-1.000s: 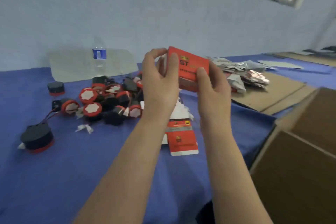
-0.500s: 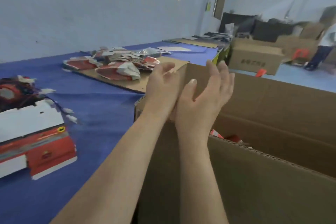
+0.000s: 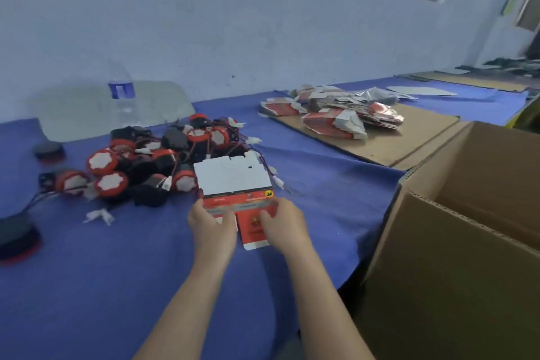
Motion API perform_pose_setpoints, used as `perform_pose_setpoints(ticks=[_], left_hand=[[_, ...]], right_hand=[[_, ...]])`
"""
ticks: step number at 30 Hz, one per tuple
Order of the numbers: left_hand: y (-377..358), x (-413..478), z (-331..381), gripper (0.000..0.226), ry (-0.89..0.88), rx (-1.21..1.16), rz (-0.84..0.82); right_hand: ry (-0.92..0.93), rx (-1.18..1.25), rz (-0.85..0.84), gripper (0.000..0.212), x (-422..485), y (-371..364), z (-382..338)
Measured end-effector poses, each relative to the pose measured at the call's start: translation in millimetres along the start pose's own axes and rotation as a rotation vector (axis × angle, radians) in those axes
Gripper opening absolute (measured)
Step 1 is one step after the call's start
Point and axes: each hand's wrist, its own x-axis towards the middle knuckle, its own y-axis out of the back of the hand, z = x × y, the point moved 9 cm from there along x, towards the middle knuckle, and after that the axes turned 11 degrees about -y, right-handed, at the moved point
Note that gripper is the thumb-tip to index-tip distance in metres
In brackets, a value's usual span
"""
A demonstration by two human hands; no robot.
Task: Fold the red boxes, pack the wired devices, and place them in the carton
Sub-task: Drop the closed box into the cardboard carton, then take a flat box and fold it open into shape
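Left hand [image 3: 212, 227], right hand [image 3: 285, 225] returned, gripping one flat box [image 3: 230, 180].

Head-cam view of one person's arms: bare left hand [image 3: 214, 229] & bare right hand [image 3: 285, 226], fingers uncovered. Bare left forearm [image 3: 187, 307] & bare right forearm [image 3: 324, 301], both slim, visible down to the bottom edge.

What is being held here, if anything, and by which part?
The left hand and right hand grip the flat red box at its near red end, one on each side.
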Motion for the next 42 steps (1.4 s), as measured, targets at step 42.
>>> perform_pose_setpoints(ticks=[42], left_hand=[[209.2,55.6,6.1,0.046,-0.445,-0.149,0.365]], right_hand=[[0.555,0.808,-0.450,0.040,-61.2,-161.9,-190.7]])
